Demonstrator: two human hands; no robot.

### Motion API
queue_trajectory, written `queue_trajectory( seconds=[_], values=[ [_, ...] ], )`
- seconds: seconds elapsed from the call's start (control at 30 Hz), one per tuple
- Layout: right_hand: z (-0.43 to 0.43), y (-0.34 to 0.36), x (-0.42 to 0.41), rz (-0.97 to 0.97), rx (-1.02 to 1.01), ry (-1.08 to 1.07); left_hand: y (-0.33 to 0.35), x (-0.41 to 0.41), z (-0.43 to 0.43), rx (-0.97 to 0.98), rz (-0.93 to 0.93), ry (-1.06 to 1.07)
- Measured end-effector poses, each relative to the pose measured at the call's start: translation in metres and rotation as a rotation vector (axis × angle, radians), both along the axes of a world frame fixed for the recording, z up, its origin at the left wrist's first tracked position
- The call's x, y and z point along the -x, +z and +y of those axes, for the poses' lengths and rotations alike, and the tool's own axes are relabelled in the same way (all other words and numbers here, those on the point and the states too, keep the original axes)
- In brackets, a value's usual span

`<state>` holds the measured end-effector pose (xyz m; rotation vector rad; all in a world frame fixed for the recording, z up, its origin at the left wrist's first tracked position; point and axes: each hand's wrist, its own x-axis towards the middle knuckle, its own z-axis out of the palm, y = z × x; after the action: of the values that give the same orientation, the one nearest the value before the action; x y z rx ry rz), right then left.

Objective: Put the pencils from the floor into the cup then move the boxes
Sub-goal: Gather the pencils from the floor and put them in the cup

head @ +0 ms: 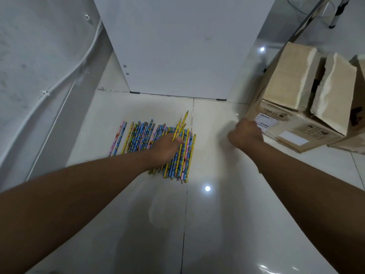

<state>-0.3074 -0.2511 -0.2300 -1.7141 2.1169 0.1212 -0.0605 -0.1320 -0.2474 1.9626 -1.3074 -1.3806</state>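
Several colourful pencils [138, 138] lie side by side in a row on the glossy tiled floor. My left hand [166, 146] rests over the right part of the row and pinches a yellow pencil [180, 125] whose tip points up and away. My right hand [245, 133] is blurred, curled into a fist above the floor, just left of a cardboard box [300, 99] with open top flaps. It appears to hold nothing. No cup is in view.
A white cabinet panel [177, 46] stands straight ahead behind the pencils. A wall with a white cable [65, 76] runs along the left. A second box [359, 91] shows at the right edge, with metal legs [335, 14] behind.
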Motion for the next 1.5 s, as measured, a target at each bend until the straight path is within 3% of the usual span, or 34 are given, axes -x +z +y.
queue_trajectory(
  seconds=[0.1,0.17,0.33,0.67,0.87,1.03,1.23,1.5],
  values=[
    [0.01,-0.008,0.026,0.262,-0.201,-0.015,0.0,-0.005,-0.001,-0.002,-0.036,-0.009],
    [0.016,-0.017,0.038,0.259,-0.185,0.02,0.002,-0.006,-0.002,-0.006,-0.062,-0.025],
    [0.017,-0.016,0.038,0.12,-0.12,0.101,0.008,-0.001,-0.003,-0.007,-0.112,-0.061],
    [0.035,-0.004,-0.05,-0.511,-0.102,-0.039,0.027,-0.019,0.008,-0.05,-0.251,0.074],
    [0.059,-0.001,-0.089,-0.535,-0.339,-0.059,0.032,-0.033,0.018,-0.211,-0.403,0.047],
    [0.076,-0.007,-0.106,-0.576,-0.383,-0.084,0.027,-0.036,0.02,-0.212,-0.311,0.006],
    [0.086,-0.022,-0.11,-0.412,-0.309,0.041,0.026,-0.024,0.024,-0.215,-0.155,0.028],
    [0.079,-0.031,-0.1,-0.61,-0.37,-0.039,0.037,-0.025,0.018,-0.181,0.009,0.149]
  ],
)
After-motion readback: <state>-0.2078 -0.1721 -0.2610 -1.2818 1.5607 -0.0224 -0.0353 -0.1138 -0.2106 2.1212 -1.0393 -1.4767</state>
